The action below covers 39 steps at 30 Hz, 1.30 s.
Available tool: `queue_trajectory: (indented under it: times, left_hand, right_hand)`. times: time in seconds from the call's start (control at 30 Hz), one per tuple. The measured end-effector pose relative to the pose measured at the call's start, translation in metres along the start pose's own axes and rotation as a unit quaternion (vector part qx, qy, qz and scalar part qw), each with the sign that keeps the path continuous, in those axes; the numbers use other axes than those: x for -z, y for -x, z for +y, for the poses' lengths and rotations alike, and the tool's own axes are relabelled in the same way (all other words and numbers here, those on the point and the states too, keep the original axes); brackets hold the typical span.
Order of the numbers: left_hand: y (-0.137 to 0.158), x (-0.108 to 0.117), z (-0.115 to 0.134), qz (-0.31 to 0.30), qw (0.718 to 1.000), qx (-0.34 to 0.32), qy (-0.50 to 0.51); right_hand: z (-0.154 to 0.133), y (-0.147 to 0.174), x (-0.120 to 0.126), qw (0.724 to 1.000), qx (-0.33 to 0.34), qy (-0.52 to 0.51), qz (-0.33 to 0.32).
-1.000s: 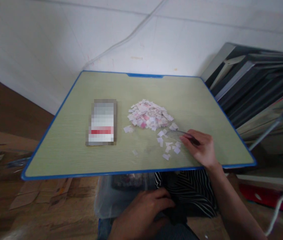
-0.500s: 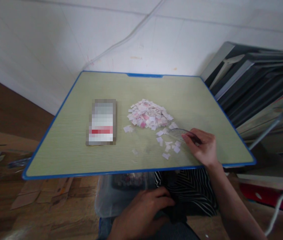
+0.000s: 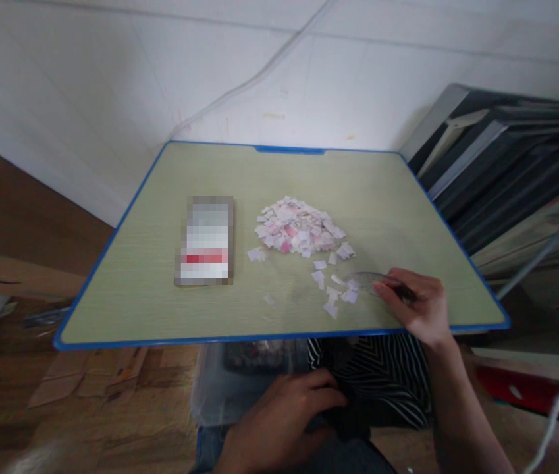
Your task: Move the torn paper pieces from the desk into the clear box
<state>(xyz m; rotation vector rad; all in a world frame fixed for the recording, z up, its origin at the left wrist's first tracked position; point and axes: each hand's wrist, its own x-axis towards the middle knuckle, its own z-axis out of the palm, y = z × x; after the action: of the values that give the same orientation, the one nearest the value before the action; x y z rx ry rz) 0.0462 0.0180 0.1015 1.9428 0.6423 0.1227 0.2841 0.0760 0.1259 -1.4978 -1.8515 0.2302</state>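
Note:
My right hand (image 3: 420, 299) is closed on a thin, see-through plastic piece (image 3: 368, 282) with a rounded edge, whose exact kind I cannot make out. Its far end is by several loose paper scraps (image 3: 331, 296) at the front of the table. Behind these lies a heap of small white and pink paper scraps (image 3: 299, 227). Below the table's edge, my left hand (image 3: 303, 398) rests on my lap, fingers loosely bent and slightly apart, with nothing seen in it. A blurred-out rectangular object (image 3: 205, 240) lies left of the heap.
The pale green table (image 3: 145, 316) has a blue rim and stands against a white wall. Beneath its front edge is a clear plastic bin (image 3: 210, 388). Dark flat panels (image 3: 511, 151) lean at the right. Flattened cardboard (image 3: 91, 375) lies on the wooden floor.
My right hand has drawn the see-through piece toward me and to the right, away from the heap. Some scraps near it have shifted. My left hand stays on my lap.

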Motion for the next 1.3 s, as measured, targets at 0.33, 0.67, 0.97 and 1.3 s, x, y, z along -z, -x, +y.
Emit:
queue_trajectory:
  times: [0.33, 0.67, 0.97, 1.3]
  left_hand:
    - [0.000, -0.002, -0.002, -0.001, 1.000, 0.002, 0.004]
    - [-0.002, -0.001, 0.000, -0.003, 1.000, -0.005, 0.000]
    - [-0.001, -0.001, -0.001, -0.008, 1.000, 0.004, 0.000]
    - [-0.001, -0.001, -0.001, -0.009, 1.000, 0.008, 0.005]
  right_hand:
    - [0.000, -0.004, -0.003, 0.999, 0.016, 0.039, 0.022]
    - [-0.007, -0.012, -0.015, 0.989, 0.144, 0.020, -0.011]
    - [-0.004, -0.006, -0.004, 0.992, 0.125, -0.030, 0.001]
    - [-0.006, -0.007, -0.010, 0.995, 0.099, -0.014, -0.010]
